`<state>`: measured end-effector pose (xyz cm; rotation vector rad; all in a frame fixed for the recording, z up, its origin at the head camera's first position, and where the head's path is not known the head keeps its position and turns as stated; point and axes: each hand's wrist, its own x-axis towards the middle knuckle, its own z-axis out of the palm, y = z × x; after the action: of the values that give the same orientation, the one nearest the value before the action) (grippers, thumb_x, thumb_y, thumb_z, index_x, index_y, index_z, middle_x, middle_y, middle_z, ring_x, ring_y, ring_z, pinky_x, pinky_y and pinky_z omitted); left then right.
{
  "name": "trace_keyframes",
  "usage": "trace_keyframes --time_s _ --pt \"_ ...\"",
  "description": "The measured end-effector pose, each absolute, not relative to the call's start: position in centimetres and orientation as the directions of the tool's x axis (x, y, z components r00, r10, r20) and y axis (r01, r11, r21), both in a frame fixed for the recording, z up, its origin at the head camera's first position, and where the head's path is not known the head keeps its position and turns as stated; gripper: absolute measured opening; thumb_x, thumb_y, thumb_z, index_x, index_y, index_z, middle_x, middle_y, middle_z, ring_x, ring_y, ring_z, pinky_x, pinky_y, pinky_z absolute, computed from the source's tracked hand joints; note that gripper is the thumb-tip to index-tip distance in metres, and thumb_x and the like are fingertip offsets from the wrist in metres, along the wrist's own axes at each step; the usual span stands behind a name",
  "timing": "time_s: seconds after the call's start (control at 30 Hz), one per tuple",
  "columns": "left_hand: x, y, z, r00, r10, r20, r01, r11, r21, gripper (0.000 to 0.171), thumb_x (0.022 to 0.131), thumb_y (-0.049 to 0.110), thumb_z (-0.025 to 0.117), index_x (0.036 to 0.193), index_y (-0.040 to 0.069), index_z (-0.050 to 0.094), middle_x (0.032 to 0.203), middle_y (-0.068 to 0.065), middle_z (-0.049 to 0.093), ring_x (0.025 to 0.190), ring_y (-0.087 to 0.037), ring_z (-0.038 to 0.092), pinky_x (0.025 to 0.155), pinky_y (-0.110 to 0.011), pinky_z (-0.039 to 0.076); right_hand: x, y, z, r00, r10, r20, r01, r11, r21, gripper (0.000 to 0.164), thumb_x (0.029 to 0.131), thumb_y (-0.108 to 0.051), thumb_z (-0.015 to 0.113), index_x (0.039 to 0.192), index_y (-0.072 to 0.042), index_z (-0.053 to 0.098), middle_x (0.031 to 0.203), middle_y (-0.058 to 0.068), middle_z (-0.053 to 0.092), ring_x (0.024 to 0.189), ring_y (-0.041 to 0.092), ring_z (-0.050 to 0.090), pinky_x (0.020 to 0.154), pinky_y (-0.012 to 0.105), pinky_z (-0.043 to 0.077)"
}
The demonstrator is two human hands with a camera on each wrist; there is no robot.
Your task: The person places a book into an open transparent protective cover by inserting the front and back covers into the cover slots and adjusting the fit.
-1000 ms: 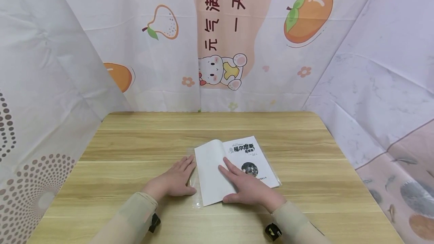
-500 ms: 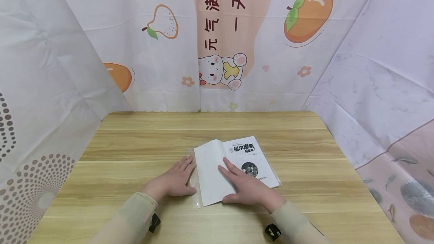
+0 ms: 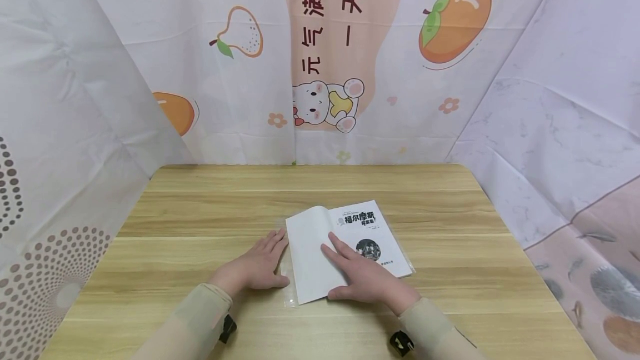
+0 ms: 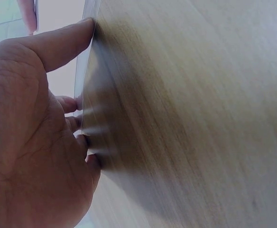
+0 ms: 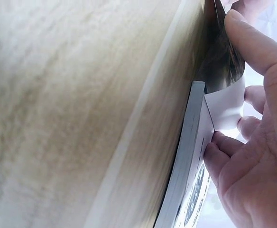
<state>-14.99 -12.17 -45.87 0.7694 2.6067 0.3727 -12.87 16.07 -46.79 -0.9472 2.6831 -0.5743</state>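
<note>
A thin paperback book [image 3: 372, 249] lies opened on the wooden table, its title page with black lettering and a round dark picture facing up. To the left, the white inside of its cover [image 3: 309, 260] is turned over, and a clear plastic sleeve [image 3: 290, 293] sticks out past the edge. My left hand [image 3: 262, 263] rests at that left edge, fingers extended, thumb tip on the plastic. My right hand [image 3: 362, 276] lies spread across the fold, its fingers pressing the cover and the title page. In the right wrist view, the book's page block [image 5: 186, 152] shows beneath the fingers.
The wooden table [image 3: 200, 204] reaches back to a white printed curtain [image 3: 225, 99]. More cloth [image 3: 540, 126] hangs on the right, and a dotted cloth on the left. A black wrist strap piece [image 3: 401, 343] shows below the right sleeve.
The turned cover has shifted very slightly to the left under the right hand. Both hands otherwise stay in nearly the same places.
</note>
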Motion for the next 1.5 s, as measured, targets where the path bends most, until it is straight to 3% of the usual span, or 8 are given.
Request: trace_keyframes --time_s 0.7,1.5 --pt "-15.3 -12.5 -47.0 -0.775 0.569 -0.275 0.459 0.806 0.374 0.09 0.087 0.044 0.064 0.149 -0.005 0.019 0.158 -0.022 0.006 0.143 -0.038 0.005 0.116 -0.053 0.015 -12.6 15.8 -46.8 -0.768 -0.635 -0.087 -0.545 0.718 -0.433 0.095 0.081 -0.056 0.07 0.154 -0.022 0.019 0.161 0.006 0.005 0.141 0.026 0.023 0.106 0.047 0.039" --pt "-15.4 -12.8 -47.5 -0.766 0.58 -0.276 0.464 0.797 0.387 0.09 0.089 0.046 0.061 0.149 -0.004 0.017 0.159 -0.022 0.004 0.144 -0.037 0.002 0.116 -0.054 0.013 -12.4 15.5 -47.3 -0.764 -0.642 -0.056 -0.573 0.716 -0.4 0.093 0.082 -0.055 0.069 0.154 -0.019 0.022 0.161 0.01 0.008 0.141 0.035 0.02 0.107 0.05 0.036"
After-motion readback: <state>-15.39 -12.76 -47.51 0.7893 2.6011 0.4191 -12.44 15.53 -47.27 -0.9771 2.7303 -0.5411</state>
